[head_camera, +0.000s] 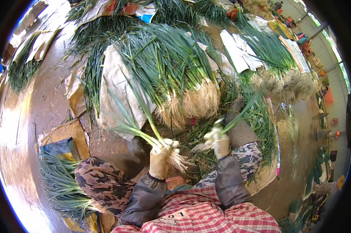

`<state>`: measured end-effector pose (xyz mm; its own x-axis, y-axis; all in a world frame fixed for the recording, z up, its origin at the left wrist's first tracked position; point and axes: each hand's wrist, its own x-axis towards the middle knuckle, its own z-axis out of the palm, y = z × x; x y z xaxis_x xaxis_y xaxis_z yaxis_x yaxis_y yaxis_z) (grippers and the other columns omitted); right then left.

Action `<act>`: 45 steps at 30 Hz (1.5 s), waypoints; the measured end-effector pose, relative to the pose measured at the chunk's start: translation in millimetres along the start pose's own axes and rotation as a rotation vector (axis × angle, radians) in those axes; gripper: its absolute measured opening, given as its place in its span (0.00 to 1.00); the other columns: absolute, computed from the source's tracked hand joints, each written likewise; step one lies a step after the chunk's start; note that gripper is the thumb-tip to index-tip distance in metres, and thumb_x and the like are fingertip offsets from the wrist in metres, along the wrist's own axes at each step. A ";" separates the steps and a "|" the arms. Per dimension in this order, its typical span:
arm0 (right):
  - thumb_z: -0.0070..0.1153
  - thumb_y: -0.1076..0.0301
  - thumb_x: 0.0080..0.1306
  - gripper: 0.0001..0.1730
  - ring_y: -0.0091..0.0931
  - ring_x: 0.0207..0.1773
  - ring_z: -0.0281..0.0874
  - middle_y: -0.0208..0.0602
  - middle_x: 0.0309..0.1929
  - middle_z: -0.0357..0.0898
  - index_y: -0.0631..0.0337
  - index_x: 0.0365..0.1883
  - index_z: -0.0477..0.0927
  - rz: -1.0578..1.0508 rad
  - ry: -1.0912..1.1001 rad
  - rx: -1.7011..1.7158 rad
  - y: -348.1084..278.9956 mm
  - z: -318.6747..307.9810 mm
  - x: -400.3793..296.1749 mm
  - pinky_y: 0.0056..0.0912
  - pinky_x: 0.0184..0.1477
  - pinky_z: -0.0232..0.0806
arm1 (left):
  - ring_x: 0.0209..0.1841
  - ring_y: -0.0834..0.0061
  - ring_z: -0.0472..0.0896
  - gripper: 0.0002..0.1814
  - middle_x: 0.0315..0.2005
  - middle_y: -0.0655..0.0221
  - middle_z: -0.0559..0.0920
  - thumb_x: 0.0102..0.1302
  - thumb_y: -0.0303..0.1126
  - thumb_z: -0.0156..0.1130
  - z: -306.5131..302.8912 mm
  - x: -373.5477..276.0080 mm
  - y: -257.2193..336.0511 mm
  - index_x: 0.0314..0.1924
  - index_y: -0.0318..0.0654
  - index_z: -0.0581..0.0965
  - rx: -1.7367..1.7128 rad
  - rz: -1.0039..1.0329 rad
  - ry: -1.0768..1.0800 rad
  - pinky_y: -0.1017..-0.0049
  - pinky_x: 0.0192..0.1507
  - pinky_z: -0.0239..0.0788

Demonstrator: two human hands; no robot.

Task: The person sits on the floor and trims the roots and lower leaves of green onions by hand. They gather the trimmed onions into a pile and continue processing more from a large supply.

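Observation:
My left hand (159, 163), in a pale work glove, is closed around a few scallions (155, 139). Their white bulbs and stringy roots point right, while the green leaves reach up and left. To its right, my gloved right hand (221, 145) grips a smaller scallion bunch (213, 135); its leaves run up and right, and motion blur hides the detail. Beyond both hands lies a large pile of scallions (166, 67) with tan roots (193, 102) facing me. It rests partly on a whitish woven sack (117, 90). Dark sleeve covers reach up to both gloves.
Loose green leaves (262, 128) litter the ground around my right leg. More scallions (65, 180) lie beside my left knee. At the upper right, a rooted pile (286, 78) is partly covered by white sacks (239, 52). Wet brown floor (291, 131) stretches along the right.

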<state>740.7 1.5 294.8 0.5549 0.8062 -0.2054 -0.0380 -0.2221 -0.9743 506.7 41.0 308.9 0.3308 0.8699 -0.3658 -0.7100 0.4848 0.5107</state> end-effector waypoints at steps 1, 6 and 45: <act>0.45 0.52 0.70 0.21 0.23 0.22 0.77 0.36 0.28 0.81 0.61 0.38 0.80 0.347 -0.148 -0.523 31.8 -14.1 9.0 0.20 0.23 0.69 | 0.37 0.69 0.82 0.12 0.36 0.59 0.81 0.62 0.23 0.55 6.7 -3.3 9.5 0.46 0.30 0.72 -0.038 0.005 -0.068 0.72 0.41 0.77; 0.40 0.55 0.71 0.18 0.24 0.31 0.78 0.34 0.31 0.80 0.57 0.46 0.77 -0.444 -0.864 -1.297 45.1 40.9 13.8 0.23 0.33 0.72 | 0.33 0.80 0.76 0.21 0.31 0.70 0.77 0.64 0.29 0.58 -25.4 11.6 -13.9 0.57 0.32 0.68 0.057 -0.039 0.116 0.79 0.36 0.71; 0.56 0.50 0.64 0.20 0.18 0.20 0.66 0.26 0.21 0.73 0.62 0.32 0.79 0.276 -0.568 -0.147 -17.7 130.4 53.8 0.24 0.22 0.60 | 0.34 0.72 0.80 0.14 0.36 0.61 0.82 0.59 0.20 0.59 -10.6 -0.4 -26.9 0.46 0.28 0.74 0.096 -0.212 0.065 0.75 0.38 0.74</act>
<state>662.8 120.4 288.9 0.0132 0.8641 -0.5031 0.0206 -0.5032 -0.8639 519.1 26.6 287.1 0.4231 0.7418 -0.5204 -0.5656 0.6649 0.4879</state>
